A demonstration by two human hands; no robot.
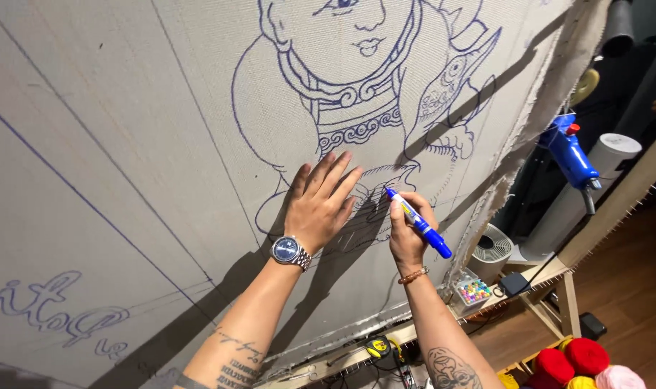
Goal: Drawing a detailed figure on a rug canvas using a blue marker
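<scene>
While left hand (319, 205) braces cloth (126, 144), right hand (407, 230) grips marker (418, 222).

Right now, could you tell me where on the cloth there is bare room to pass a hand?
Bare cloth lies left of the left hand, between the long ruled lines. Around the right hand and its blue marker it is crowded with drawn outlines. The lower ledge holds a tape measure.

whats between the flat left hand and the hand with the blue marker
Only stretched canvas with blue drawn lines, shaded by the hands; nothing else separates the left hand from the right hand holding the marker, in the head view.
</scene>
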